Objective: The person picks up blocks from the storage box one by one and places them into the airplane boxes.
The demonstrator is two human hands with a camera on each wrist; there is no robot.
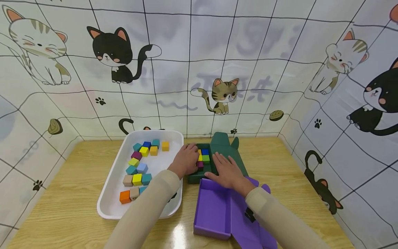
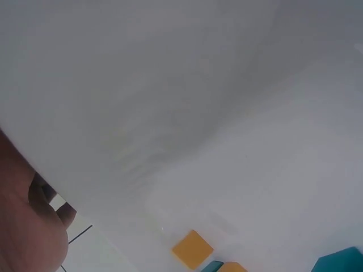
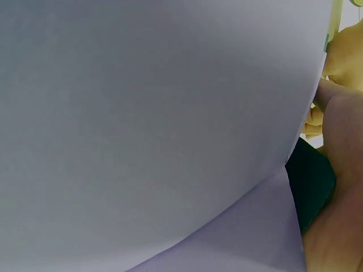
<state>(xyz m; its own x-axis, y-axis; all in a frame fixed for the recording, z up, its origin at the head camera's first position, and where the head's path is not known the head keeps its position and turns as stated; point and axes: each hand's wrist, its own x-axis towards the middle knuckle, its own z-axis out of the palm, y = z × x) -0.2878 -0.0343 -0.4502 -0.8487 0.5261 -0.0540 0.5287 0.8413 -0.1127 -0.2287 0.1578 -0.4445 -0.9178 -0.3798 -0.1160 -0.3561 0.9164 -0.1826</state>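
In the head view my left hand [image 1: 186,159] reaches over the left wall of a dark green cardboard box [image 1: 195,178]. Its fingertips are beside a yellow block [image 1: 200,155] and a magenta block [image 1: 200,165]; whether they pinch one is hidden. A blue block [image 1: 205,151] and a green block [image 1: 206,159] lie in the same box. My right hand [image 1: 228,172] rests with fingers extended at the box's right edge, over its opened green lid [image 1: 228,148]. Both wrist views show only part of a hand.
To the left stands a white tray [image 1: 109,193] with several coloured blocks, among them an orange block [image 1: 125,197]. An opened purple box [image 1: 214,211] lies in front of the green one, partly under my right forearm. Cat-print walls [image 1: 174,69] border the wooden table [image 1: 71,207].
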